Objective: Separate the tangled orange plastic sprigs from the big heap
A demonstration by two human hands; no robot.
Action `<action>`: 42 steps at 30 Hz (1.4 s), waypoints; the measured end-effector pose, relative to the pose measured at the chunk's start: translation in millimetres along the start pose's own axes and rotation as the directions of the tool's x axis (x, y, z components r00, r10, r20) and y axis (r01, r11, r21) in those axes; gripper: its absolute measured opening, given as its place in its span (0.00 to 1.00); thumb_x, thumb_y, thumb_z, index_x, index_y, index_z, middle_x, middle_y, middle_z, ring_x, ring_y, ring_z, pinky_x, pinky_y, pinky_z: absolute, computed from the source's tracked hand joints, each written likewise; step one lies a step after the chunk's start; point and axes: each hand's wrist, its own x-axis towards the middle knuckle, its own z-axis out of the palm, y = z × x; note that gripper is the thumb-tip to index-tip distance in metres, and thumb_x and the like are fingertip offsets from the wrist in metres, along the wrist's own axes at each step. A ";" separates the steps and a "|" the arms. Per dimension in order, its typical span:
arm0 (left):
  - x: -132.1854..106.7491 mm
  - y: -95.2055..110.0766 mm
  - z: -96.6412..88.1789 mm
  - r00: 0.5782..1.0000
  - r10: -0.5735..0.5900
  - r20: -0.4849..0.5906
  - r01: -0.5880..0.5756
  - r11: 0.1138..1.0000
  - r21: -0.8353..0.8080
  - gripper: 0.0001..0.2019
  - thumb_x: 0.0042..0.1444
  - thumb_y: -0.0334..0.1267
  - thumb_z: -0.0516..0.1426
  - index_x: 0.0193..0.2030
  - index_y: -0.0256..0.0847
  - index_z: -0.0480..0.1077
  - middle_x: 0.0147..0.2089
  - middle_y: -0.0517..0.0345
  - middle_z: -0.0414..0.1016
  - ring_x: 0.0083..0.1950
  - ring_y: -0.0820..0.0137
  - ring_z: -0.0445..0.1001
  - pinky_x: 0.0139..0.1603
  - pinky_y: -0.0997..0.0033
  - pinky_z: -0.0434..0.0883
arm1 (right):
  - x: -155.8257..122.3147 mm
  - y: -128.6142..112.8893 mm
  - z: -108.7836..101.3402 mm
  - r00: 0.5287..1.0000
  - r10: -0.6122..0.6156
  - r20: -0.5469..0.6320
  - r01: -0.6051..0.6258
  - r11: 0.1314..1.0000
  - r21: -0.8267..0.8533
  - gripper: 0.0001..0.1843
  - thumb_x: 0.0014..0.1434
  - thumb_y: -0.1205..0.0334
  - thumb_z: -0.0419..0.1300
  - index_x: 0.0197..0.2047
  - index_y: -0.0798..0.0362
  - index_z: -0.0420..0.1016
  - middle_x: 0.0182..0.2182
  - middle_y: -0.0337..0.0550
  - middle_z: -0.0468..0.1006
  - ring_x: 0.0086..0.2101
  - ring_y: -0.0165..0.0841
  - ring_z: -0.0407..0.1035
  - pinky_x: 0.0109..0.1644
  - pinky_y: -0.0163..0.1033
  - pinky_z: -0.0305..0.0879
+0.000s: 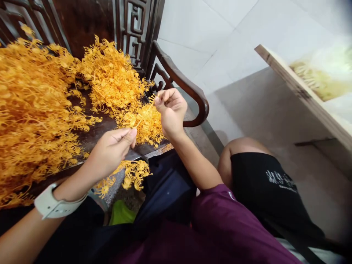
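My left hand [114, 146], with a pale watch on its wrist, is closed in a pinch on the thin stem of an orange plastic flower sprig [139, 123]. My right hand [172, 110] has thumb and forefinger pressed together at the sprig's upper end; the exact part between those fingertips is too small to make out. Just behind both hands is a small heap of orange sprigs [151, 128] on the dark wooden bench [95, 134]. More orange sprigs [136, 173] hang below my left hand; whether it holds them I cannot tell.
Large piles of orange sprigs [35, 110] cover the bench's left side, another pile [110, 77] near its carved back. The curved wooden armrest [202, 106] stands right of my right hand. Another person's knee [247, 146] is close on the right, below a wooden table edge [302, 91].
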 end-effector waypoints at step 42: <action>-14.5 -13.7 5.3 0.954 -0.261 0.146 0.298 0.872 -0.389 0.20 0.79 0.45 0.55 0.37 0.38 0.76 0.18 0.66 0.58 0.19 0.78 0.54 0.23 0.80 0.59 | 4.5 28.0 -79.8 0.691 0.336 0.640 -0.124 0.927 -0.353 0.23 0.71 0.39 0.68 0.43 0.53 0.82 0.37 0.43 0.82 0.36 0.30 0.73 0.42 0.39 0.69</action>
